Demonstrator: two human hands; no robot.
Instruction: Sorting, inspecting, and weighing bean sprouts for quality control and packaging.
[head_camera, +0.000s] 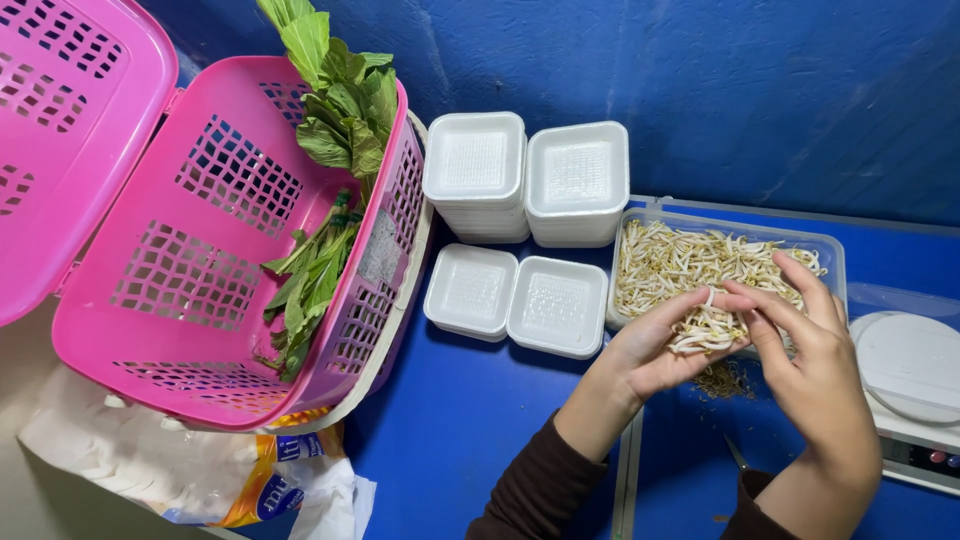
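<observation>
We cup stringy pale bean sprouts in our left hand; our right hand pinches strands at 3 o'clock, over the clear rectangular tub's edge.

Bare blue tabletop lies open at seven o'clock of the hands; foam trays block ten o'clock, the scale three o'clock.

A loose bunch of pale bean sprouts is lying cupped between two hands, near the right of the scene. Behind it, a clear rectangular tub is sitting flat, holding more tangled white sprouts.
</observation>
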